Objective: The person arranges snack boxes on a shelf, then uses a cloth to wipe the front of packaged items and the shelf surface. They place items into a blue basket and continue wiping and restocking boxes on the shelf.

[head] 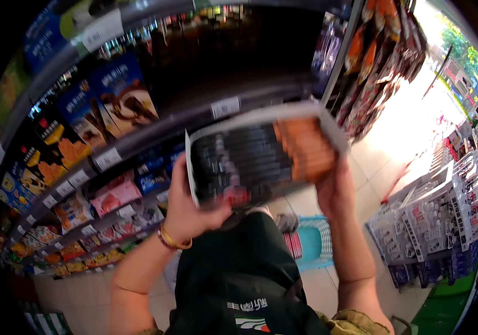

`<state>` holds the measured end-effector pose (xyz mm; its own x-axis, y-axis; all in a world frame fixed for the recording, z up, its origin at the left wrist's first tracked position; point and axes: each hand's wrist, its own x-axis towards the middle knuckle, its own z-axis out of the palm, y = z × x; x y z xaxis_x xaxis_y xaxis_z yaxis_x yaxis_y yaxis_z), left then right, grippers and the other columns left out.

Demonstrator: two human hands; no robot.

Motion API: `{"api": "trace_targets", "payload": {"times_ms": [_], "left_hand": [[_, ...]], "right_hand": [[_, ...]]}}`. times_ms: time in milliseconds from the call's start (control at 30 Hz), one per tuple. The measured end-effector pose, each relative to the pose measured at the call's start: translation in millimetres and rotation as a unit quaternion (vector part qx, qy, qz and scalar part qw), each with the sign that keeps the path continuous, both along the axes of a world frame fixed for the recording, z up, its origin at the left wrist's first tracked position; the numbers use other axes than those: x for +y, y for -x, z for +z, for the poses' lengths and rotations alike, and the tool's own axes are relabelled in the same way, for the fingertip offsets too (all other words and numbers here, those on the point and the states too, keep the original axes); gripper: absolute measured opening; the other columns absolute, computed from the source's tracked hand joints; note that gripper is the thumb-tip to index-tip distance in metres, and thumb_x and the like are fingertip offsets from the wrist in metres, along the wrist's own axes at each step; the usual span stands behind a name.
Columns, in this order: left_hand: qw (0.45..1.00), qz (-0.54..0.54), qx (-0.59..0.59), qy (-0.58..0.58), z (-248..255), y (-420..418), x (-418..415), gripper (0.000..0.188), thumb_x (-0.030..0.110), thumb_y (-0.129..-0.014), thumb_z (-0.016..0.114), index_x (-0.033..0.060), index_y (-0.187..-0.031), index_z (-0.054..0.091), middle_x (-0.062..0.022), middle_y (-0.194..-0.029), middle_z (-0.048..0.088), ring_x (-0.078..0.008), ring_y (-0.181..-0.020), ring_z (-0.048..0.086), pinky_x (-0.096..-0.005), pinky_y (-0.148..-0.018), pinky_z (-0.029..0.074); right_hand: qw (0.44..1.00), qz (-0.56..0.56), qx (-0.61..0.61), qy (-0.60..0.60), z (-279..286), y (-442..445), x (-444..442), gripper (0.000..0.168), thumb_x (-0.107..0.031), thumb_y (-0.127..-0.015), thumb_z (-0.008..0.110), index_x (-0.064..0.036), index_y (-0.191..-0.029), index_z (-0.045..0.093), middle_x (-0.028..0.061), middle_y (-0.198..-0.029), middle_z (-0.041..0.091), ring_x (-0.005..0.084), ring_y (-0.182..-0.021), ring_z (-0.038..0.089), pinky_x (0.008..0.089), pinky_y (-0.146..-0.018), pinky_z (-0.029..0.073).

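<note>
Between my two hands I hold a white-edged open display box (260, 116) filled with a row of dark and orange packets (260, 155); motion blurs their print. My left hand (197, 201) grips its left end, the thumb along the near side. At the right end, my right hand (336, 188) supports the box, its fingers mostly hidden beneath. The box is tilted and hangs in front of a dark gap (239, 63) on the store shelf (180, 111). A black apron (235, 259) with printing covers my front.
Boxed biscuits (121, 92) stand left of the gap, with bagged snacks (71, 209) on lower shelves. Hanging packets (377, 63) are at the right shelf end. A blue basket (310, 243) sits on the tiled floor. Bottle packs (436, 213) are stacked at right.
</note>
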<state>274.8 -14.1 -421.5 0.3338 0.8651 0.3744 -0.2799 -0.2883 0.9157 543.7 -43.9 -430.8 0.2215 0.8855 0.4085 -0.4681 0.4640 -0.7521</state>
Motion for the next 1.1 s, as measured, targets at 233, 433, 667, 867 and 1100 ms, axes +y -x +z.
{"api": "trace_targets", "payload": {"times_ms": [233,433,667,867,1100], "left_hand": [[0.964,-0.030,0.262,-0.031,-185.6,42.5,-90.5,0.113,0.020,-0.057,0.089,0.0018,-0.142,0.018,-0.0147,-0.137,0.038,-0.0247,-0.127,0.041,-0.0386,-0.107,0.033],[0.978,-0.076,0.196,0.013,-200.6,35.1,-92.3,0.111,0.016,-0.064,0.088,0.0061,-0.146,0.014,-0.0174,-0.153,0.022,-0.0256,-0.135,0.035,-0.0378,-0.110,0.032],[0.984,-0.055,0.150,0.083,-202.5,43.0,-89.0,0.119,0.019,-0.062,0.089,0.0057,-0.149,0.008,-0.0126,-0.149,0.028,-0.0231,-0.136,0.032,-0.0368,-0.112,0.026],[0.982,-0.051,0.151,0.105,-194.7,44.8,-89.2,0.122,0.020,-0.062,0.089,0.0044,-0.150,0.006,-0.0100,-0.145,0.032,-0.0201,-0.134,0.033,-0.0352,-0.111,0.027],[0.975,0.072,0.212,-0.014,-197.3,43.5,-82.3,0.132,0.053,-0.052,0.089,0.0001,-0.149,0.016,-0.0148,-0.153,0.021,-0.0277,-0.141,0.024,-0.0406,-0.115,0.019]], "right_hand": [[0.976,0.036,-0.111,0.184,-128.0,15.9,-114.9,0.113,-0.063,-0.076,0.069,0.003,-0.148,0.013,0.0122,-0.149,0.029,0.0242,-0.139,0.028,0.0388,-0.113,0.023],[0.965,0.065,-0.158,0.200,-151.2,10.9,-128.8,0.120,-0.052,-0.067,0.082,-0.002,-0.150,0.011,0.0139,-0.150,0.027,0.0256,-0.140,0.027,0.0409,-0.113,0.023],[0.957,0.096,-0.155,0.225,-164.8,16.0,-122.0,0.115,-0.043,-0.069,0.080,-0.004,-0.151,0.010,0.0138,-0.151,0.026,0.0273,-0.140,0.028,0.0416,-0.113,0.023],[0.954,0.106,-0.146,0.240,-172.1,20.2,-119.0,0.112,-0.040,-0.070,0.078,-0.002,-0.151,0.010,0.0177,-0.148,0.029,0.0300,-0.138,0.030,0.0420,-0.112,0.024],[0.942,0.118,-0.177,0.259,-198.9,4.8,-133.0,0.126,-0.031,-0.063,0.089,0.004,-0.150,0.004,0.0204,-0.152,0.020,0.0290,-0.140,0.025,0.0403,-0.114,0.021]]}}
